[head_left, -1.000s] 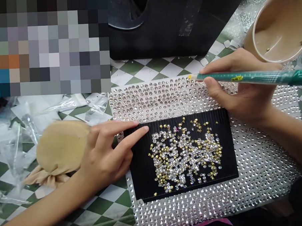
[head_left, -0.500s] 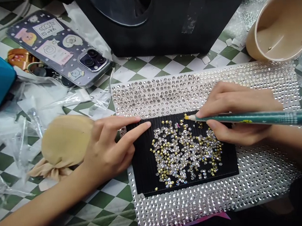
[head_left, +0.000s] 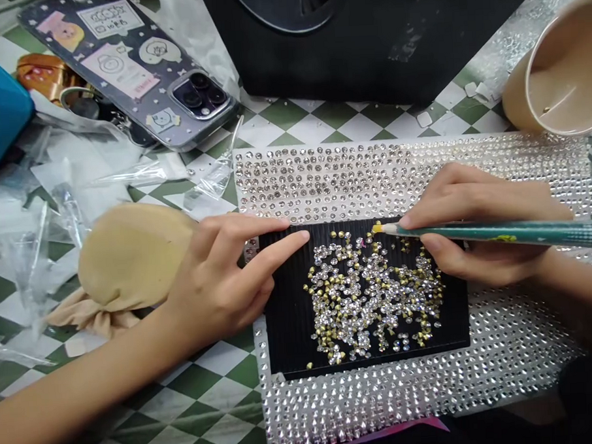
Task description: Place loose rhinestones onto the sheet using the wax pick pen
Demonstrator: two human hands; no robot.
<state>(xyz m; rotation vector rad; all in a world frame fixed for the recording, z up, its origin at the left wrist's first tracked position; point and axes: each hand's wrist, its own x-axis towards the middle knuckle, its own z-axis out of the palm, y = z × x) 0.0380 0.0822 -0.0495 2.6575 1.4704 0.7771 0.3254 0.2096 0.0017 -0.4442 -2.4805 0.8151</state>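
A ribbed black tray (head_left: pixel 287 301) lies on a sheet covered in rows of rhinestones (head_left: pixel 406 394). Loose clear and gold-backed rhinestones (head_left: pixel 363 297) are scattered over its middle. My right hand (head_left: pixel 482 223) pinches a green pencil (head_left: pixel 517 233) with a yellow tip, which touches the tray near its top edge among a few gold-backed stones. My left hand (head_left: pixel 230 277) has its fingers apart, two fingertips resting on the tray's upper left corner, and holds nothing.
Left of the tray is a round beige cloth-wrapped pad (head_left: pixel 135 255), with clear plastic bags (head_left: pixel 68 166) beyond. A phone in a stickered case (head_left: pixel 122 66), a blue object (head_left: pixel 0 117), a large black box (head_left: pixel 367 55) and a beige cup (head_left: pixel 564 73) stand around the back.
The view has shifted, so most things sit a little farther right. Both hands keep nearly the same places on the tray, and the pencil tip remains near its top edge.
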